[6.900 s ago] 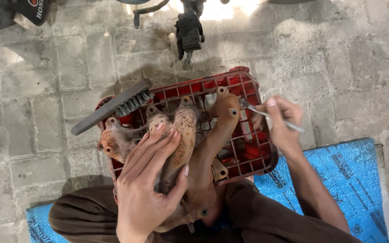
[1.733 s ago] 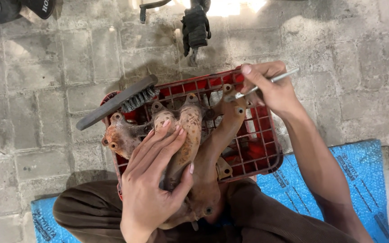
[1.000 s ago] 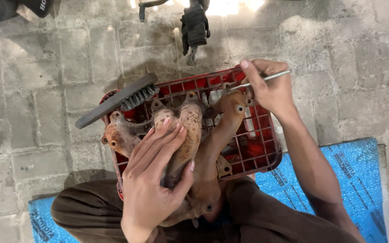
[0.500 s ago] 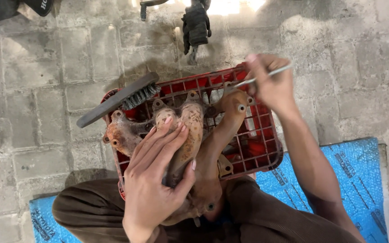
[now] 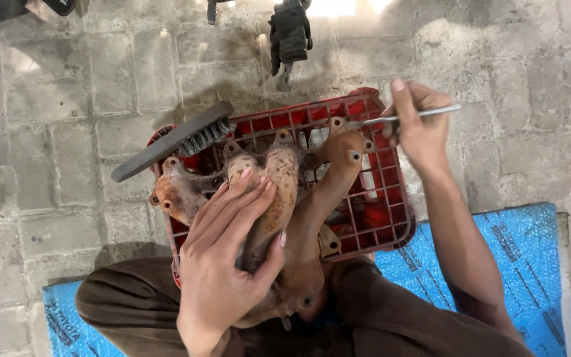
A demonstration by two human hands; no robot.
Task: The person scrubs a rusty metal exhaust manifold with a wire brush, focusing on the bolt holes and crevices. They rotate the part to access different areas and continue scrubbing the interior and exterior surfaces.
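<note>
While the left hand stays flat, pinning the rusty manifold on the red crate, the right hand, pinching a thin metal tool, has shifted its tip to the upper flange, so scraping continues there.

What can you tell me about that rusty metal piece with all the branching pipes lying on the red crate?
The rusty manifold looks like cast metal, orange-brown with rust all over. Several curved tubes run from bolt-holed flanges at the far end and merge toward the person's lap. It lies across the red crate. The left hand rests flat on its middle tubes, and the right hand holds a thin metal tool with its tip at the far right flange.
</note>
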